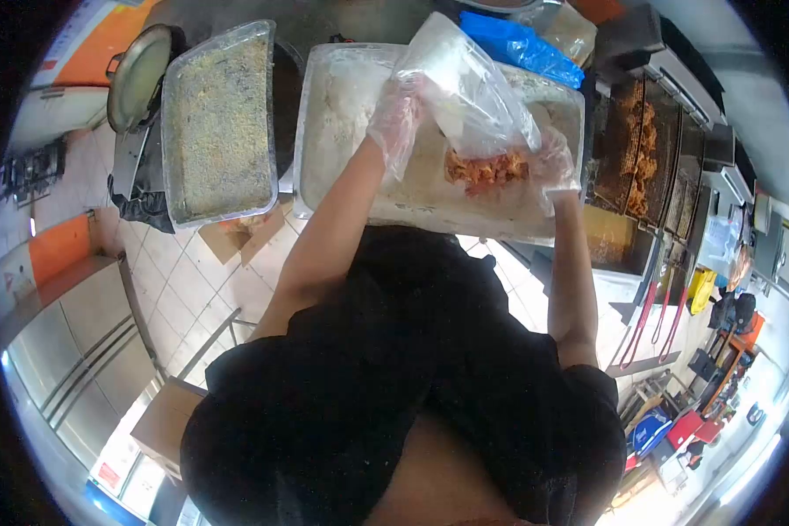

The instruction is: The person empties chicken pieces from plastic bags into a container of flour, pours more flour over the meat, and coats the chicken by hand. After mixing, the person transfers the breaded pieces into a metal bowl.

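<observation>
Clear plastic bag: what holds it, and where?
The left hand holds the clear plastic bag by its left edge; the right hand is at its lower-right corner, grip unclear.

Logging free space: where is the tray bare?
The tray looks bare between its left wall and the left hand, plus a strip between the reddish food and its near wall. Crowded rightward: clear bag, food and right hand bunch together; a blue bag overlaps the far rim.

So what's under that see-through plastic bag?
Reddish food pieces show at the edge of the plastic bag, over the big pale tray. Anything further under is too covered to see.
</observation>
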